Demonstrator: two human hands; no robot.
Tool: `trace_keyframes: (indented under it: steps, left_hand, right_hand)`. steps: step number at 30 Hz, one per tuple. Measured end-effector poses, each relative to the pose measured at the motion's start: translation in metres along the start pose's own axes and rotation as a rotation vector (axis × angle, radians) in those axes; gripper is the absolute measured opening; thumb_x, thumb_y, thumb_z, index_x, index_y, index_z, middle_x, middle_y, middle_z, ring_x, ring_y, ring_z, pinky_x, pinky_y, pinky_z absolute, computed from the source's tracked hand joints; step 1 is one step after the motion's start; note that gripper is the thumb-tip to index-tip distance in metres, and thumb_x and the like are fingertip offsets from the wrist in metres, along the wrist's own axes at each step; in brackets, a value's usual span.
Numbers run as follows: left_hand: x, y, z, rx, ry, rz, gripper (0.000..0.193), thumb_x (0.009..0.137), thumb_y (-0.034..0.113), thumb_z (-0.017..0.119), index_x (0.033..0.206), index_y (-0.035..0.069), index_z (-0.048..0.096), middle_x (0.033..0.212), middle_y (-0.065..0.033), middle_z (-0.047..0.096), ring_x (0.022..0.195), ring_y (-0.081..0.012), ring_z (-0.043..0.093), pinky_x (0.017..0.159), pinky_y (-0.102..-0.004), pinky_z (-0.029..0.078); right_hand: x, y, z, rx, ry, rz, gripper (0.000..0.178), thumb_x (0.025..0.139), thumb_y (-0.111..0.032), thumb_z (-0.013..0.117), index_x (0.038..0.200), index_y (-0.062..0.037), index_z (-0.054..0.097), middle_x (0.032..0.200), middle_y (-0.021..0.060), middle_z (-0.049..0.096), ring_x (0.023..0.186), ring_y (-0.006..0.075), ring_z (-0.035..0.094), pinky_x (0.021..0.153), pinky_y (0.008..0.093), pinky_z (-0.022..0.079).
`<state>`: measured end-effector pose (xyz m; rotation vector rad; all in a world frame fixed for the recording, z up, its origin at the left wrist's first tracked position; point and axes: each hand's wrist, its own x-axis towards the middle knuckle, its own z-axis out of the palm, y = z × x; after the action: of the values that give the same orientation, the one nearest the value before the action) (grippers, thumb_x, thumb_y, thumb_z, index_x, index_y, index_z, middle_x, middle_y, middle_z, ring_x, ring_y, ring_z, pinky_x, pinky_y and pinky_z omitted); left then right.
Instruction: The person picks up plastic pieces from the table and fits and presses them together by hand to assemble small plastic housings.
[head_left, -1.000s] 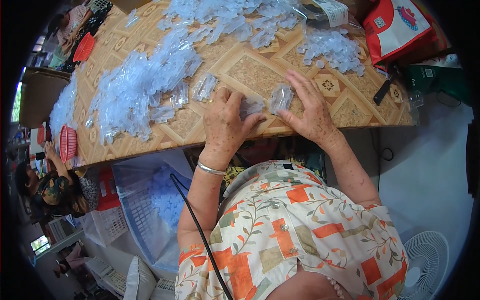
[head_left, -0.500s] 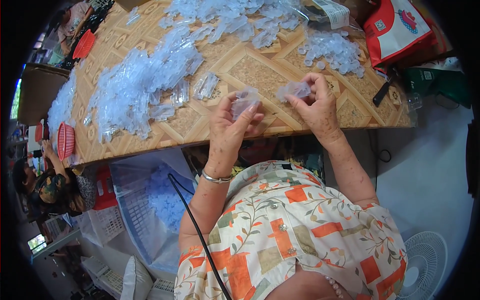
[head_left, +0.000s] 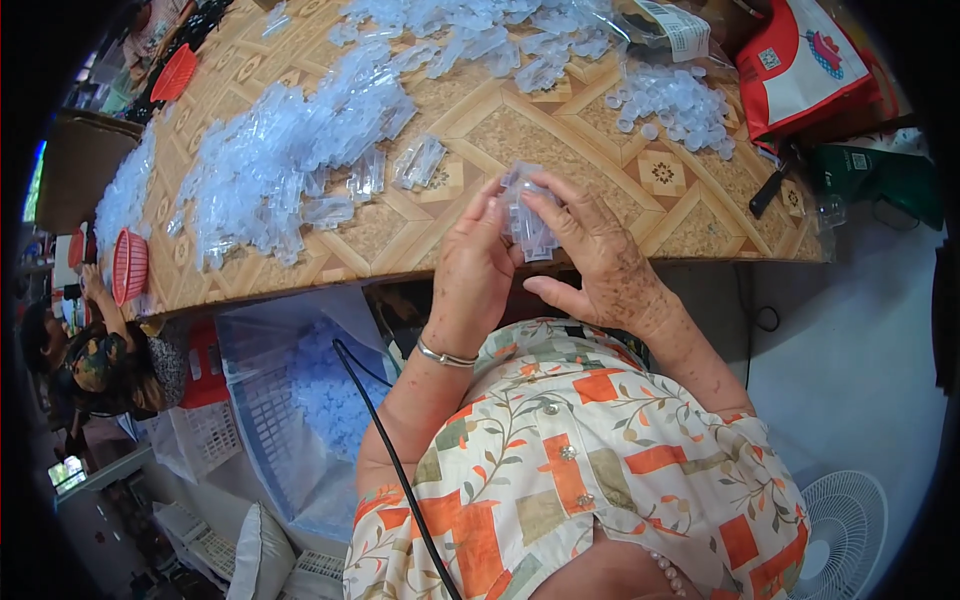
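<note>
Just over the table's near edge, both my hands meet at a small bunch of clear plastic pieces (head_left: 535,235). My left hand (head_left: 470,265) is closed on it from the left. From the right, my right hand (head_left: 605,255) lays its bent fingers over the top of the bunch, while its thumb sticks out below. Fingers partly cover the pieces, so their exact shape is hard to make out. Beyond my left hand lie a few loose clear plastic strips (head_left: 418,162), beside a large heap of similar pieces (head_left: 280,160).
Small round clear caps (head_left: 675,105) form a pile at the far right. A red-and-white bag (head_left: 805,70) and a black-handled tool (head_left: 770,190) are at the right edge. Below the table stands a lined blue crate (head_left: 270,400). Another person (head_left: 100,370) sits at the left by a red basket (head_left: 130,265).
My hands, apart before with clear plastic in each, have come together. The right hand moved left and down onto the pieces in the left, and its thumb has spread away.
</note>
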<state>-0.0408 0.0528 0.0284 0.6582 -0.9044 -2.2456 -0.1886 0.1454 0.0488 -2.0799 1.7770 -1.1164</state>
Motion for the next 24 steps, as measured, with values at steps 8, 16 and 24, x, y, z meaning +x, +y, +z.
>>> trace_keyframes:
  steps: [8, 16, 24]
  left_hand:
    - [-0.007, 0.011, 0.002, -0.105, -0.058, -0.006, 0.047, 0.109, 0.020, 0.042, 0.151, -0.001, 0.038, 0.140, -0.0140, 0.054, 0.123, -0.0206, 0.059, 0.103, -0.0399, 0.052]
    - [-0.012, 0.015, 0.007, -0.111, -0.108, -0.030, 0.051, 0.108, 0.016, 0.044, 0.155, 0.000, 0.032, 0.146, -0.0121, 0.052, 0.128, -0.0188, 0.056, 0.108, -0.0374, 0.046]
    - [-0.018, 0.018, 0.012, -0.013, -0.170, -0.007, 0.056, 0.104, 0.013, 0.051, 0.156, 0.001, 0.032, 0.149, -0.0108, 0.048, 0.131, -0.0185, 0.053, 0.108, -0.0361, 0.045]
  right_hand:
    - [0.001, 0.003, -0.008, 0.011, -0.034, 0.015, 0.078, 0.071, -0.015, 0.083, 0.141, -0.0057, 0.050, 0.141, 0.0158, 0.051, 0.127, 0.0362, 0.054, 0.107, 0.0437, 0.046]
    - [0.004, -0.005, -0.013, 0.140, 0.123, 0.102, 0.087, 0.067, -0.011, 0.084, 0.146, -0.0063, 0.046, 0.137, 0.0157, 0.049, 0.127, 0.0359, 0.052, 0.107, 0.0421, 0.045]
    - [0.003, -0.002, -0.006, 0.138, 0.084, 0.166, 0.089, 0.068, -0.011, 0.084, 0.147, -0.0052, 0.044, 0.140, 0.0171, 0.047, 0.133, 0.0364, 0.047, 0.111, 0.0431, 0.041]
